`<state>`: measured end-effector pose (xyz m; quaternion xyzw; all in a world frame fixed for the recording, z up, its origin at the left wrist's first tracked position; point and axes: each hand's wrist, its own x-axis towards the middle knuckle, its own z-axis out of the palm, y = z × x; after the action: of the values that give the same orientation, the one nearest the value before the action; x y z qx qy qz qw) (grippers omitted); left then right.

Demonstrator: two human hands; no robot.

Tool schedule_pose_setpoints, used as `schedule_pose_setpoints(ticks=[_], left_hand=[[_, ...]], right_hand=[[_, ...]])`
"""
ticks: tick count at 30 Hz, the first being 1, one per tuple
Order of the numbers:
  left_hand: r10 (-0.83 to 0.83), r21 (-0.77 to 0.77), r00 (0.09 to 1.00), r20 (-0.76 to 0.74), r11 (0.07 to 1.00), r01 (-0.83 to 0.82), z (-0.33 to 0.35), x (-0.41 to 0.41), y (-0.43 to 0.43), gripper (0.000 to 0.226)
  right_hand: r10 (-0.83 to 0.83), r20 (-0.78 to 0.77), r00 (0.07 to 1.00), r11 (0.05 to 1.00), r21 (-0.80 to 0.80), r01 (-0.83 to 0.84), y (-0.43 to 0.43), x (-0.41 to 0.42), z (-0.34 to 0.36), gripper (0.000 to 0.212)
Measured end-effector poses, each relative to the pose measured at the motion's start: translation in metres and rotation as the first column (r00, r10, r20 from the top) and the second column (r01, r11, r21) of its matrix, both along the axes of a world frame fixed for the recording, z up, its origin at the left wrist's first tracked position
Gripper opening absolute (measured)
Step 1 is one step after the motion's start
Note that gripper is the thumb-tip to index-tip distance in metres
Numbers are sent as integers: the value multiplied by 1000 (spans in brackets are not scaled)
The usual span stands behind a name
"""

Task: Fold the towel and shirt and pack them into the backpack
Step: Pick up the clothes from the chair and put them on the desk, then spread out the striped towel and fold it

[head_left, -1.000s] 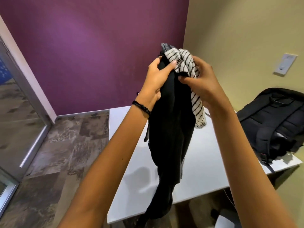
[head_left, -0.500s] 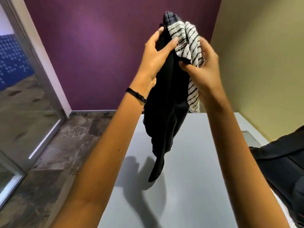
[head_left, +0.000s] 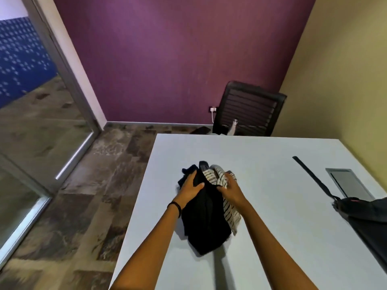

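Shirt (head_left: 206, 218) and towel (head_left: 216, 177): held up high a second ago, now lowered in one bunch onto surface (head_left: 272, 237) centre, not yet folded. Left hand (head_left: 191, 186) gripping shirt, right hand (head_left: 229, 190) pinching towel. Separating and folding likely next, backpack (head_left: 368, 214) waiting at 3 o'clock.

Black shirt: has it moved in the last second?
Yes, downward: the shirt, earlier held high above the table, now rests bunched on it.

**Soft Indoor Light, Slightly Smeared Picture**

Even, warm light here, and the purple wall (head_left: 178, 49) glows brightest up top. A soft shadow from the black shirt (head_left: 206, 222) falls toward the camera on the tabletop (head_left: 272, 206). The shirt's folds are crushed to black and the towel (head_left: 217, 177) stripes are blurred. The door frame (head_left: 62, 65) bows at the left edge.
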<state>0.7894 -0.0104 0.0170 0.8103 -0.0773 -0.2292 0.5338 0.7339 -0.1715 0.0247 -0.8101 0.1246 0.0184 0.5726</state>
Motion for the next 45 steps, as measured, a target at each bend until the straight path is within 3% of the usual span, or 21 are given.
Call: schedule_pose_setpoints(ticks=[3, 6, 11, 20, 27, 29, 32, 35, 39, 42, 45], left_hand=[[-72, 256, 996, -43, 963, 80, -56, -15, 15, 68], [-163, 372, 987, 10, 917, 147, -79, -29, 28, 67], [-286, 380, 956, 61, 892, 243, -86, -46, 40, 63], [-297, 370, 949, 105, 898, 239, -86, -55, 28, 60], [-350, 368, 925, 148, 887, 277, -85, -54, 16, 62], [-467, 475, 864, 189, 814, 335, -87, -58, 11, 70], [-704, 712, 676, 217, 588, 383, -100, -67, 4, 87], [-790, 821, 581, 196, 456, 343, -119, -76, -1, 103], [-774, 894, 585, 241, 412, 178, -129, -73, -6, 106], [-778, 898, 580, 240, 405, 172, -130, -59, -7, 102], [-777, 897, 575, 255, 412, 160, -131, -41, -6, 104]], right_hand=[[-4, -225, 974, 999, -44, -6, -11, -17, -53, 64], [-112, -236, 965, 992, -90, 94, -15, -31, -69, 59], [-126, -184, 975, 977, -192, 90, -16, -45, -75, 52], [-117, -214, 970, 944, -328, 42, 2, -63, -86, 63], [-296, -126, 947, 889, -399, 225, -4, -62, -84, 27], [-317, -108, 942, 877, -411, 249, -9, -62, -83, 24], [-344, -72, 936, 859, -427, 282, -16, -60, -81, 24], [-392, -37, 919, 844, -412, 344, -21, -56, -78, 27], [-445, 8, 896, 827, -379, 415, -23, -49, -75, 27], [-478, 27, 878, 825, -330, 459, -24, -44, -77, 26], [-413, 60, 909, 833, -378, 404, -21, -37, -84, 28]])
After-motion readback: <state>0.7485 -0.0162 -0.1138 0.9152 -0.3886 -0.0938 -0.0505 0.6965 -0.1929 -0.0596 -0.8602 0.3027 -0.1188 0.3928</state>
